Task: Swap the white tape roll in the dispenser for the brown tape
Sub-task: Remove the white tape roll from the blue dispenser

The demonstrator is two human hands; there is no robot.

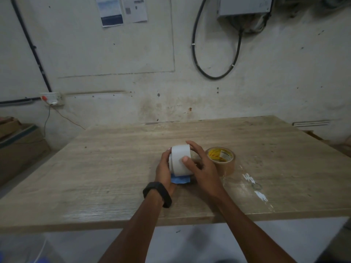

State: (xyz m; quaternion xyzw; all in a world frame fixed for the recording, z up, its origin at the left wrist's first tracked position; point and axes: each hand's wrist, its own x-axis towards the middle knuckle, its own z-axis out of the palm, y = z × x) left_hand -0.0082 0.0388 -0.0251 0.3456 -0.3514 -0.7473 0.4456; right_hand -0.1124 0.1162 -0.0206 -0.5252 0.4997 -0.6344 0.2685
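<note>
**White roll about to come out, brown one waiting right next to it**

Scuffed plaster wall at the back, with a black cable loop in the upper right of the frame and a couple of papers pinned upper centre. Below that, a worn wooden table (106, 168) fills the middle, mostly bare.

Both hands are around the white tape roll (180, 160) at centre frame. It stands on edge, axle running left to right, and sits on the blue dispenser (180, 179), of which only a bit peeks out underneath. The left hand (163, 171) cups the roll's left side, fingers curled against it. The right hand (201, 167) wraps the right side, thumb pressed on the face toward the camera and fingers arched over the top. So both have hold of the roll, fairly closed. I can't tell whether it's still seated on the hub or already loose.

The brown tape (221, 160) lies flat just right of the right hand, yellow-labelled core facing up, close enough that the knuckles hide its left edge. That's the hand nearer to it, so my guess is it makes the grab once the white roll is free.

Plenty of open table left and behind for setting the white roll down. The near edge is well clear of everything.
</note>
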